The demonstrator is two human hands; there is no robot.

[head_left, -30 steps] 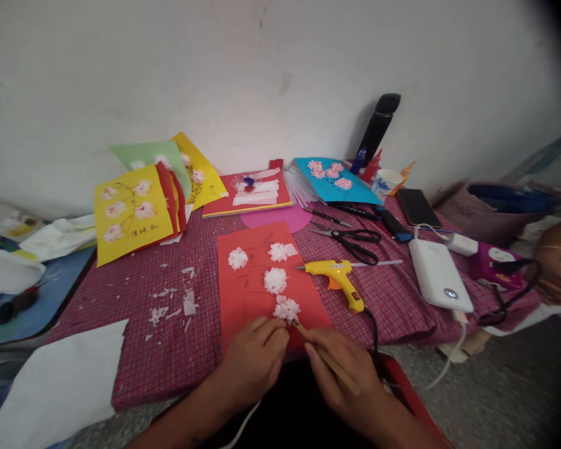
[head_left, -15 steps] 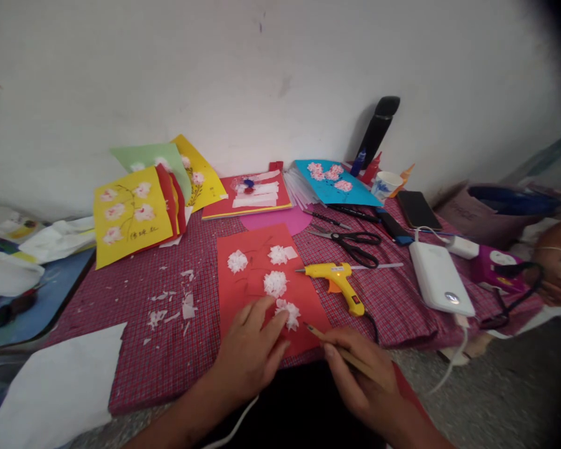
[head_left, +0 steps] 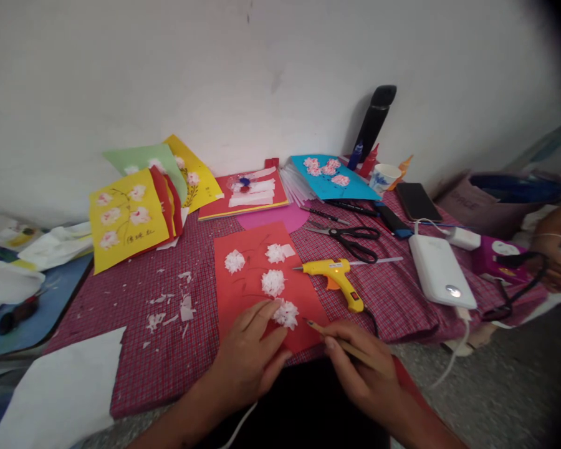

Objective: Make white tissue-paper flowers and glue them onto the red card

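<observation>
A sheet of red paper [head_left: 229,299] lies before me with several crumpled white paper flowers [head_left: 273,282] on it and faint dark brush strokes between them. My left hand [head_left: 250,343] rests flat on its lower left part, fingers stretched out beside the lowest flower [head_left: 287,314]. In my right hand [head_left: 362,358] is a slim paintbrush [head_left: 316,327] with a wooden handle and dark tip, pinched between thumb and fingers. The tip is over the paper just right of that lowest flower; whether it touches, I cannot tell.
A yellow glue gun [head_left: 330,268] overlaps the sheet's right edge, near black scissors [head_left: 353,236]. Further right are a white power bank [head_left: 439,271] and a phone [head_left: 417,201]. Paper scraps [head_left: 187,307] lie left; finished flower cards [head_left: 126,218] stand behind. Another person's hand [head_left: 558,268] shows far right.
The view has shifted slightly. Both hands keep nearly the same places on and over the red paper, with the paintbrush still held at the lowest flower's right.
</observation>
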